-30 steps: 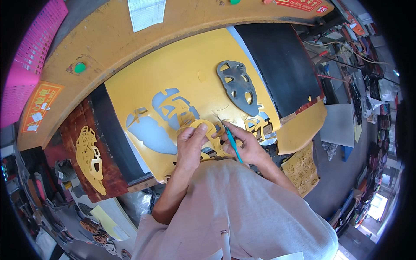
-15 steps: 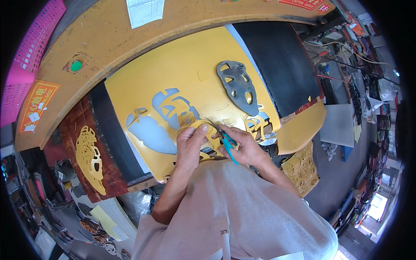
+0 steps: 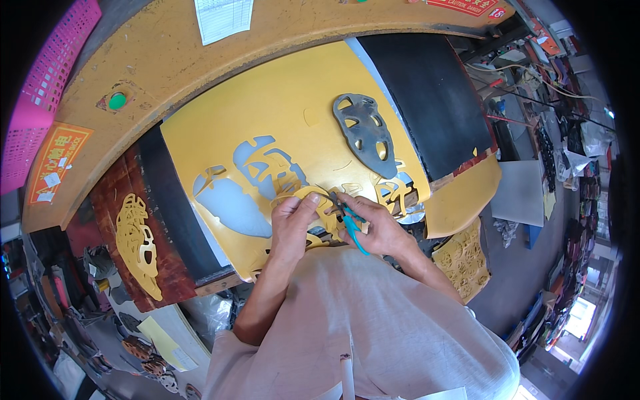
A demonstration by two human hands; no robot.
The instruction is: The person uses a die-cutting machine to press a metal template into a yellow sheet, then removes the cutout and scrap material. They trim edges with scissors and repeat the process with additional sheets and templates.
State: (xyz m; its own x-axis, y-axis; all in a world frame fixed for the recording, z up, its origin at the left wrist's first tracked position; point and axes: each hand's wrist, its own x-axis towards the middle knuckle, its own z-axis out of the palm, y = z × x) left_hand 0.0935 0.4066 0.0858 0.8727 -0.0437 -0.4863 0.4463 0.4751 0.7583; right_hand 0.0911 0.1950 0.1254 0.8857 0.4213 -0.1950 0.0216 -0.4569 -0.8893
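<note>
A large yellow sheet [image 3: 267, 107] lies over the work surface, with sole-like shapes cut out of its near part. My left hand [image 3: 293, 223] pinches the sheet's cut near edge between thumb and fingers. Teal-handled scissors [image 3: 353, 230] are in my right hand [image 3: 379, 227], their dark blades at the yellow strip beside my left thumb. Just where the blades meet the strip is too small to make out. A dark cutting die [image 3: 365, 135], sole-shaped with several openings, rests on the sheet beyond my right hand.
Left of the sheet, a stack of cut yellow pieces [image 3: 138, 247] lies on a reddish-brown board. An orange-yellow machine beam [image 3: 160, 73] with a green button [image 3: 117, 101] arches across the far side. Black pads [image 3: 427, 93] flank the sheet. Yellow scrap [image 3: 463, 260] hangs at the right.
The scissor blades have come closer together at the strip. Both hands stay nearly in place, and the die and sheet look the same.
</note>
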